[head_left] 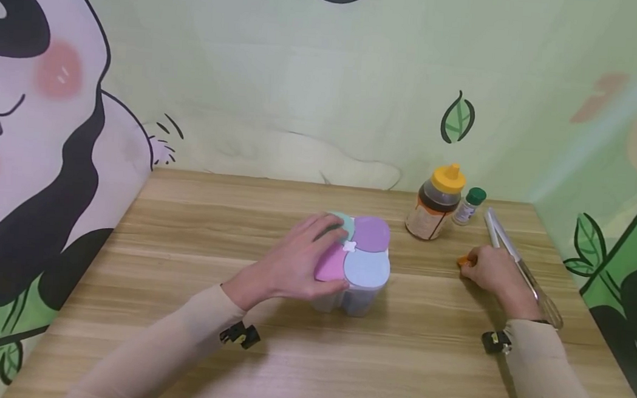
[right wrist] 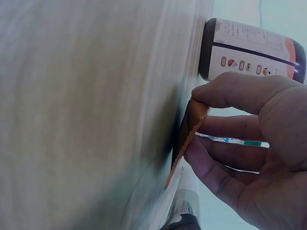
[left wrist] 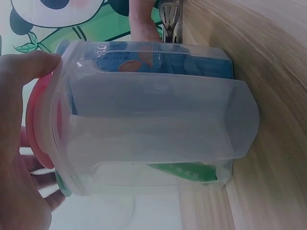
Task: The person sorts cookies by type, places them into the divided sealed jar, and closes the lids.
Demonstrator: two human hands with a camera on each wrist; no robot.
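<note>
My left hand [head_left: 292, 267] grips the top of a clear plastic container [left wrist: 158, 120] from the left, thumb on the near side and fingers over the far side of its lid. Four rounded flaps in green, purple, pink and light blue [head_left: 366, 269] make up that lid. Through the wall in the left wrist view, a blue packet [left wrist: 192, 63] and a green piece [left wrist: 189, 171] show. Out to the right, my right hand [head_left: 495, 272] pinches a small orange packet [right wrist: 192, 124] with a jagged edge, close over the table, between thumb and fingers.
Behind the right hand stand a brown bottle [head_left: 432, 212] with a yellow spout cap and a small green-capped jar [head_left: 468, 207]. Long-handled utensils, one a whisk [head_left: 550, 307], lie beside and partly beneath that hand. A printed wall [head_left: 248, 97] bounds the wooden table [head_left: 196, 228].
</note>
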